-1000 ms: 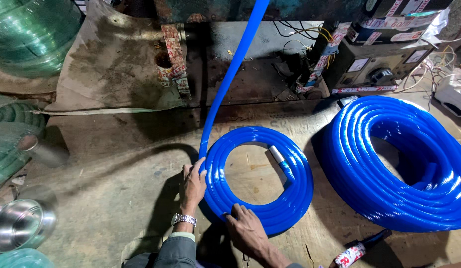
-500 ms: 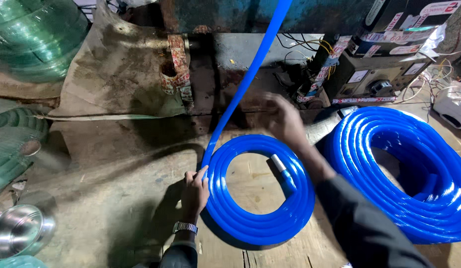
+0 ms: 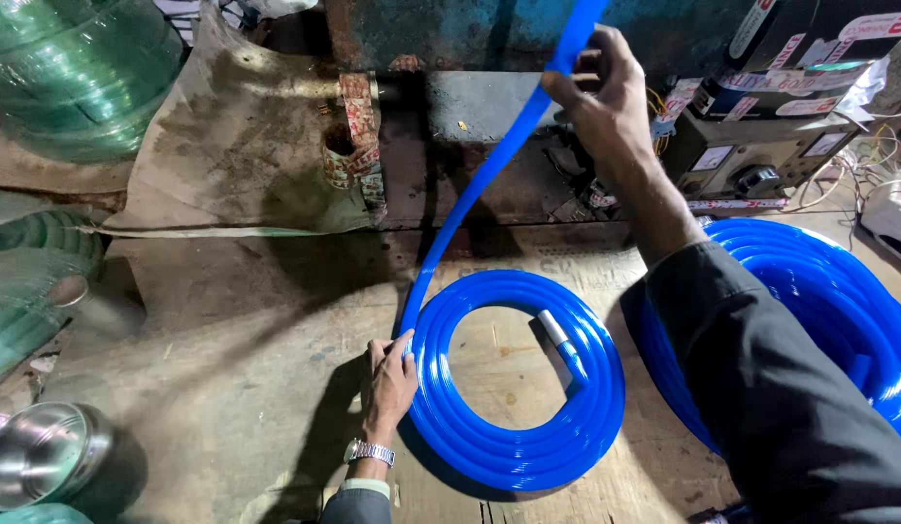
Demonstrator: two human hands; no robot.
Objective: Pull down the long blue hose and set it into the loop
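Coiling step: left hand rests open against the coil. Right hand grips the hose above the coil; next lay needs slack fed down.

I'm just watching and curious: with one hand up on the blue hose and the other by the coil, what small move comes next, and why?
Probably the right hand lowers the hose onto the coil, since the left hand steadies its edge.

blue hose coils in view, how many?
2. A small flat coil of blue plastic hose lies centre, the left hand at its edge. A larger blue hose coil lies right, partly hidden by the right sleeve.
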